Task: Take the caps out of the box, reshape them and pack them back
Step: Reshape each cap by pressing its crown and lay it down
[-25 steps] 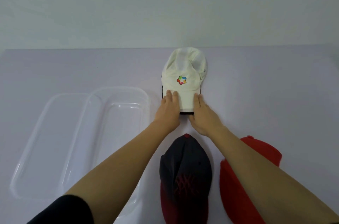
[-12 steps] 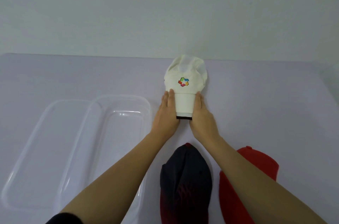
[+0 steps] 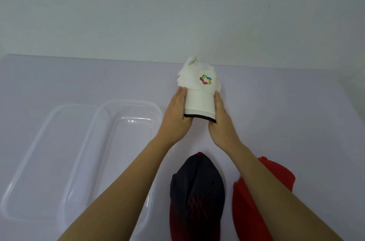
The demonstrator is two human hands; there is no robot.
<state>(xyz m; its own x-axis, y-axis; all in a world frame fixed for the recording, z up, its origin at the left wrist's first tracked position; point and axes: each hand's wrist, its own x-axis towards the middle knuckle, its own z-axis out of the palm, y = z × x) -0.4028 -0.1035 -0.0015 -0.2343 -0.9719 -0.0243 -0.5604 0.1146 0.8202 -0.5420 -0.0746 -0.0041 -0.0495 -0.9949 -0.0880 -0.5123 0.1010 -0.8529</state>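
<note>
I hold a white cap [image 3: 199, 100] with a coloured logo just above the far middle of the table. My left hand [image 3: 175, 120] grips the left side of its brim and my right hand [image 3: 222, 122] grips the right side, so the brim is bent into a narrow curve. Its crown is crumpled and points away from me. A dark cap with a red brim [image 3: 197, 187] lies near me, under my arms. Beside it on the right lies a red cap [image 3: 244, 213], partly hidden by my right forearm. The clear plastic box [image 3: 136, 102] stands at the left with nothing in it.
A clear lid [image 3: 49, 114] lies against the box's left side. The pale violet table [image 3: 286, 112] ends at a plain wall behind the white cap.
The white cap lay flat with both hands pressing on its brim. Both hands have since squeezed the brim narrower and lifted the cap, and the crown has bunched up.
</note>
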